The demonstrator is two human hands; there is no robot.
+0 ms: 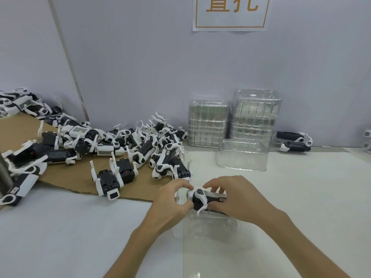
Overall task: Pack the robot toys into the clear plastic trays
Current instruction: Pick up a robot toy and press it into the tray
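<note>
Your left hand [172, 201] and right hand [236, 199] both clamp curled fingers around one black-and-white plastic robot toy [204, 198], over the near clear plastic tray [202, 227].

The top edge is cutting off the sign [230, 15]; the left hand [170, 200] and right hand [239, 199] are covering the robot toy's [206, 198] ends.

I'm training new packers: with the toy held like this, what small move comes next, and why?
Probably lower the robot toy into the clear tray: left hand and right hand both grip it, and the tray lies directly beneath it.
</note>
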